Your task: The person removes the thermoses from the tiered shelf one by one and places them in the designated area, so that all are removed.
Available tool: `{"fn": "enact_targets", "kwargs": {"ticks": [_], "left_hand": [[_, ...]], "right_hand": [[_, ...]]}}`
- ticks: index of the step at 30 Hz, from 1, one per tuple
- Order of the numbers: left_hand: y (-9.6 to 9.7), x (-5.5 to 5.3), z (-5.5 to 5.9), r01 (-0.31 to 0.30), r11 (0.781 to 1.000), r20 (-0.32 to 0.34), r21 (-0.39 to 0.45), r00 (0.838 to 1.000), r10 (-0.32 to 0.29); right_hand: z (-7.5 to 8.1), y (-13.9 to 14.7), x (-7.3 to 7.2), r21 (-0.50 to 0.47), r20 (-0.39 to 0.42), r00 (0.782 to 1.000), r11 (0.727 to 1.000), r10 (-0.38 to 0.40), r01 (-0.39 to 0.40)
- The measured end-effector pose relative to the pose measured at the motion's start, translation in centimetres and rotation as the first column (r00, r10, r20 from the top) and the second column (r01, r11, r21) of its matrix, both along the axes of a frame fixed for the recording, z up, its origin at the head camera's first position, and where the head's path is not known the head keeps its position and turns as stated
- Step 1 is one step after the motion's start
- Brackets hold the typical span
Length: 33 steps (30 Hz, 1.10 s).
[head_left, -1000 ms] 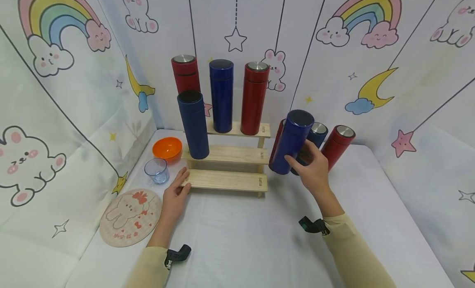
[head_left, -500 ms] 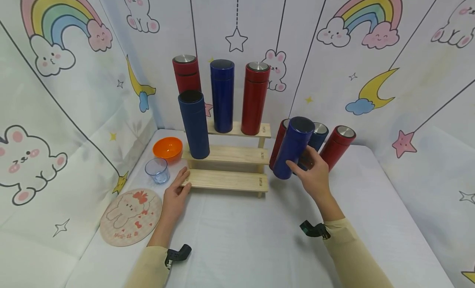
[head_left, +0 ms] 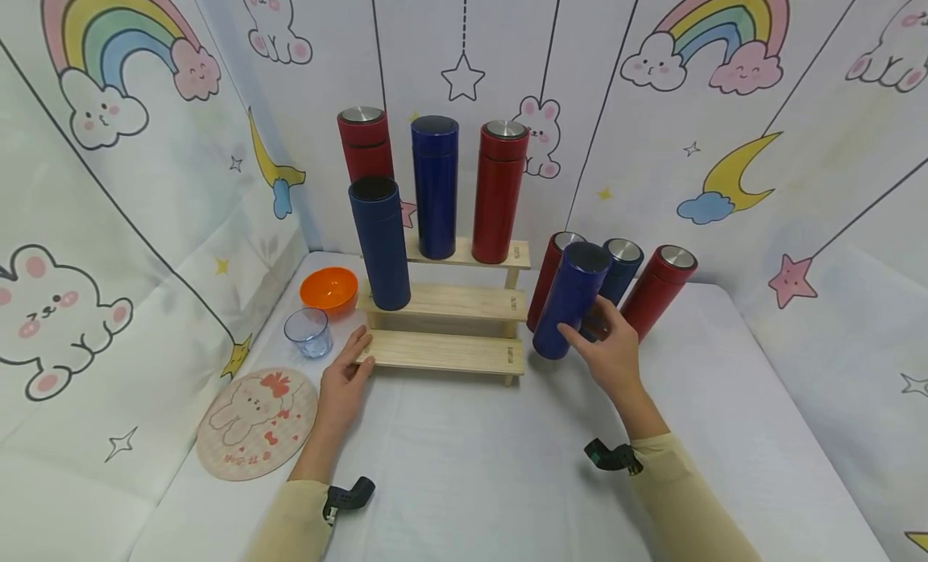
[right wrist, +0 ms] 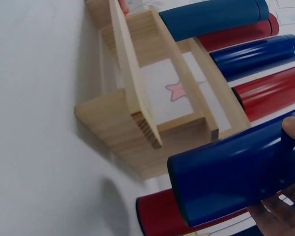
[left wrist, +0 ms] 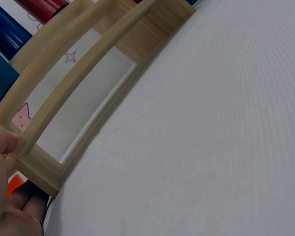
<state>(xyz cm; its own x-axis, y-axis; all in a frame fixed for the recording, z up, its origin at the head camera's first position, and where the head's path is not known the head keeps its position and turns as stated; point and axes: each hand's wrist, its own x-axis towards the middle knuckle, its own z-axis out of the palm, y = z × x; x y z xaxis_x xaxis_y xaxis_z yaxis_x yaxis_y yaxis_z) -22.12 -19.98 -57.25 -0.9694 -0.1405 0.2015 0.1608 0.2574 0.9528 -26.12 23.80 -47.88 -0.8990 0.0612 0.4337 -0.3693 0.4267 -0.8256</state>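
Observation:
My right hand (head_left: pixel 612 357) grips a glossy blue thermos (head_left: pixel 569 304) by its side, just right of a three-step wooden rack (head_left: pixel 442 352). The thermos leans with its dark lid up and to the right. In the right wrist view the base of this blue thermos (right wrist: pixel 221 177) hangs off the white table, near the rack's end. My left hand (head_left: pixel 343 385) holds the left end of the lowest step; in the left wrist view the thumb lies at the step's end and the fingers are partly hidden behind the wood. A matte blue thermos (head_left: pixel 380 248) stands on the middle step's left end.
On the top step stand a red thermos (head_left: pixel 362 147), a blue one (head_left: pixel 435 192) and another red one (head_left: pixel 500 192). Right of the rack are two red thermoses and a dark blue thermos (head_left: pixel 621 270). An orange bowl (head_left: pixel 329 291), a glass (head_left: pixel 308 333) and a round mat (head_left: pixel 257 425) lie left.
My right hand has lowered the blue thermos and brought it a little nearer to me, showing more of the red and dark blue thermoses behind. The left hand stays on the rack.

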Motion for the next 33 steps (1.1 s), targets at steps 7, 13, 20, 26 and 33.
{"fn": "enact_targets", "kwargs": {"ticks": [7, 13, 20, 26, 33], "left_hand": [[-0.2, -0.2, -0.2, -0.002, 1.000, -0.008, 0.001, 1.000, 0.002], [-0.1, -0.1, 0.0, 0.002, 1.000, -0.011, 0.005, 1.000, -0.002], [-0.1, 0.0, 0.0, 0.006, 1.000, -0.016, 0.007, 1.000, -0.005], [-0.1, 0.0, 0.0, 0.006, 1.000, -0.018, 0.007, 1.000, -0.006], [0.0, -0.1, -0.2, 0.004, 1.000, -0.032, 0.017, 0.999, -0.003]], "right_hand": [[-1.0, 0.2, 0.1, -0.003, 0.030, 0.999, 1.000, -0.012, 0.012], [-1.4, 0.2, 0.2, -0.013, 0.024, 1.000, 1.000, 0.002, -0.001], [-2.0, 0.2, 0.2, -0.021, 0.032, 0.999, 1.000, 0.015, -0.014], [-2.6, 0.4, 0.1, -0.021, 0.035, 0.999, 1.000, 0.016, -0.015], [-2.5, 0.0, 0.3, -0.018, 0.046, 0.999, 1.000, 0.013, -0.012]]}}
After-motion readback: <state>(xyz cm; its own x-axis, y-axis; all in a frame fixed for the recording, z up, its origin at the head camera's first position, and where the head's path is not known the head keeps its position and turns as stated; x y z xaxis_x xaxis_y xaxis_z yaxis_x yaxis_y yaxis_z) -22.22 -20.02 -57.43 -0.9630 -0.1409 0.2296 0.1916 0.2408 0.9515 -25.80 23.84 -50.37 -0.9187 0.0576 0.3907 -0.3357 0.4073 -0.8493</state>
